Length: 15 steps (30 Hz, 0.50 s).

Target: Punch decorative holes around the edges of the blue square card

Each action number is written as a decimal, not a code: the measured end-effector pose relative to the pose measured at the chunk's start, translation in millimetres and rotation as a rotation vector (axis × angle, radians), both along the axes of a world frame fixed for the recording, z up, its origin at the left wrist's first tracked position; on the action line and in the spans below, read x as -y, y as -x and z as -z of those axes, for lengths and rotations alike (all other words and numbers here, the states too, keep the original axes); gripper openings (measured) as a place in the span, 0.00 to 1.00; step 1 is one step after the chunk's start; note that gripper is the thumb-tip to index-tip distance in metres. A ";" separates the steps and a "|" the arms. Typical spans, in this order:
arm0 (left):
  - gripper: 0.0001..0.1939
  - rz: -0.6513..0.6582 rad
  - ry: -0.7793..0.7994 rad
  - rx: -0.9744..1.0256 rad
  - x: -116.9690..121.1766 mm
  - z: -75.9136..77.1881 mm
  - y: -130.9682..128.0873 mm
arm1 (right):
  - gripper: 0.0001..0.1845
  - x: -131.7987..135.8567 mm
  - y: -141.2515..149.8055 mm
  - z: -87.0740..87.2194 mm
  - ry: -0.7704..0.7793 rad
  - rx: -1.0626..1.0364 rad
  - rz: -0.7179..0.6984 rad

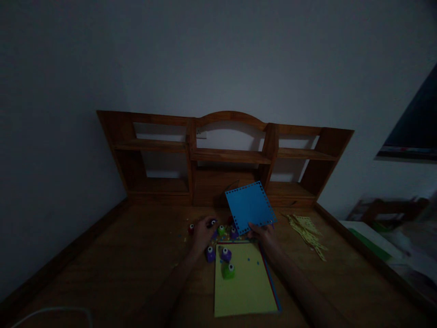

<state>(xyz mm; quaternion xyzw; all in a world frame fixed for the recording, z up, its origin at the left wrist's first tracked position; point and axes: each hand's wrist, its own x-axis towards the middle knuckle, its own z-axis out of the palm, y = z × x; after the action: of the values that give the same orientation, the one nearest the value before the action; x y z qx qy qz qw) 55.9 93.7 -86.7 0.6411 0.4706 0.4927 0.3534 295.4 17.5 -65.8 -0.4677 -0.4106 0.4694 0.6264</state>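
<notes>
In the head view, my right hand [264, 234] pinches the lower edge of a blue sheet of paper [249, 207], raised and tilted above the table. Small holes run along the sheet's edges. My left hand [203, 233] is to the left, its fingers closed around a dark craft punch [212, 222]; the dim light hides part of the grip. Around it stand a red punch [191, 228], a green punch [221, 230] and a purple punch [234, 233]. Another purple punch [210, 254] is just below my left hand.
A stack topped by yellow paper [247, 291] bears a purple punch [226, 254], a green punch [228, 272] and blue paper bits. Cut yellow strips [307, 232] lie right. A wooden shelf [230, 156] stands behind; a white cable [54, 310] is at lower left.
</notes>
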 end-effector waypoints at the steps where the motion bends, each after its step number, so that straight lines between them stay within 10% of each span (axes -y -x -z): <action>1: 0.11 0.002 0.001 -0.002 0.6 -0.8 -0.1 | 0.16 0.6 0.3 -0.9 0.003 0.004 -0.005; 15: 0.15 0.034 -0.062 -0.097 7.3 -7.7 -3.1 | 0.17 1.5 1.0 -3.9 0.008 0.008 -0.013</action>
<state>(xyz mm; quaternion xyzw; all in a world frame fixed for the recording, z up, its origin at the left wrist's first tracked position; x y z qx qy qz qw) 59.0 86.4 -79.0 0.6826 0.4609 0.4693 0.3185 294.4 16.0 -62.0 -0.4691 -0.4143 0.4734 0.6199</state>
